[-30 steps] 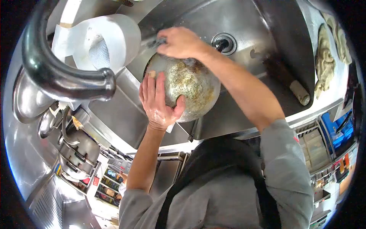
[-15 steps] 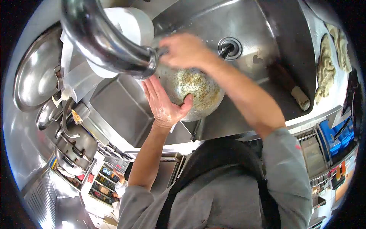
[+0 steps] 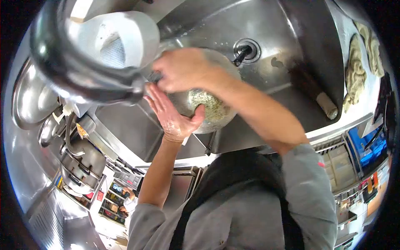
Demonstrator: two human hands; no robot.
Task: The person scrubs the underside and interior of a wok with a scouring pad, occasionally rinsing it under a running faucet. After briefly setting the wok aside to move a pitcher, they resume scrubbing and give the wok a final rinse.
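Presumably slipping was the main danger: the left hand (image 3: pixel 176 125) looked wet and lay flat on the stained metal bowl (image 3: pixel 214 112) rather than hooked around its rim, so a hard push from the other side could have shifted or spun it. The bowl sat in the steel sink (image 3: pixel 266 25), near the divider, and might have tipped if it was poorly seated; how it was supported underneath could not be told. The right hand (image 3: pixel 183 68), blurred, was close to the left fingertips, so a stray stroke could have caught them. The faucet (image 3: pixel 83 79) also appeared near enough, in this view, for knuckles to knock against.

As for the fingers, those of the left hand were extended, thumb spread, pressing on the bowl without gripping anything. The right hand's were curled around a small dark grey pad (image 3: pixel 155 77), its exact kind too blurred to tell. The bowl lay beneath both hands, its mottled patch just beside the left thumb and below the right wrist, with the drain (image 3: pixel 257 46) beyond it, apart from the fingers.
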